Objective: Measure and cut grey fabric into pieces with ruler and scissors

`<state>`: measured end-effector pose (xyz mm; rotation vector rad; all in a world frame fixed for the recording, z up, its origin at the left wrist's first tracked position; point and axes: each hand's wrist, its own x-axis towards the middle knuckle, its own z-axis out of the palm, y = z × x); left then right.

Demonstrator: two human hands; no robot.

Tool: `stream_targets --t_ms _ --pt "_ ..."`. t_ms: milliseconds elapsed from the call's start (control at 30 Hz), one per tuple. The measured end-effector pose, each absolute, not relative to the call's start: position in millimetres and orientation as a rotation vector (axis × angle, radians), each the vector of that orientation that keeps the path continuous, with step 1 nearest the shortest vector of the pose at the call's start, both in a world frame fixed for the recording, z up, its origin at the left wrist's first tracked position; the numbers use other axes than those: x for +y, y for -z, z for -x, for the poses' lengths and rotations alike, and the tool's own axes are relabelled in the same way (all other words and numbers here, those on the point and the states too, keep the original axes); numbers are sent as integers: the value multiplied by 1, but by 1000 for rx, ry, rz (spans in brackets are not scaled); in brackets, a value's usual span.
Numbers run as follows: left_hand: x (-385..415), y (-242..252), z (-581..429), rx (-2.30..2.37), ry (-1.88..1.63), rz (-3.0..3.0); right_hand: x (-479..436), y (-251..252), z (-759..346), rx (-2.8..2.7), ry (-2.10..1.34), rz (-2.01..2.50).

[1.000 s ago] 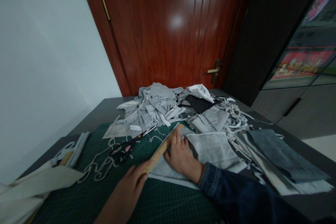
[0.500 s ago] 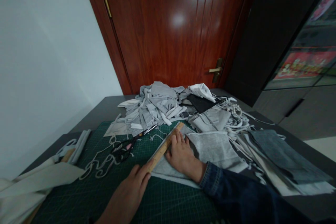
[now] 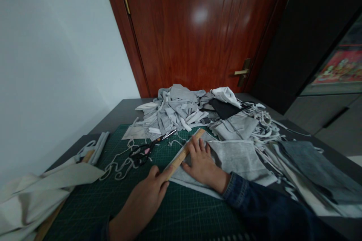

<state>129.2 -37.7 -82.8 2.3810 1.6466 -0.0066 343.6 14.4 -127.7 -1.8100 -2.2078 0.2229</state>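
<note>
A wooden ruler lies slantwise along the left edge of a grey fabric piece. Its near end is gripped by my left hand, thumb and fingers closed on it. My right hand rests flat with fingers spread, its fingertips at the ruler's right edge and its palm pressing the cloth. To the right, a folded grey fabric piece touches the one under my hand. Black-handled scissors lie left of the ruler, their blades pointing away to the right.
Beneath everything spreads a green cutting mat. A heap of grey scraps fills the back, with tangled fabric strips beside it. Stacked cloth lies at right, cream cloth at left. A wooden door stands behind.
The head view has turned slightly left, so the scene sits farther right in the picture. Both hands keep their places on the ruler and cloth.
</note>
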Motion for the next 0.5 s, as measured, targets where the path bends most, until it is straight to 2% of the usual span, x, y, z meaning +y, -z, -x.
stream_targets --t_ms 200,333,500 --pt "-34 82 -126 1591 16 -2410 10 124 -346 -2196 -113 1784" --pt "-27 76 -122 1514 54 -2409 -6 118 -345 -2327 114 1493" --pt "-26 69 -122 1473 88 -2429 -24 121 -343 -2497 -187 970"
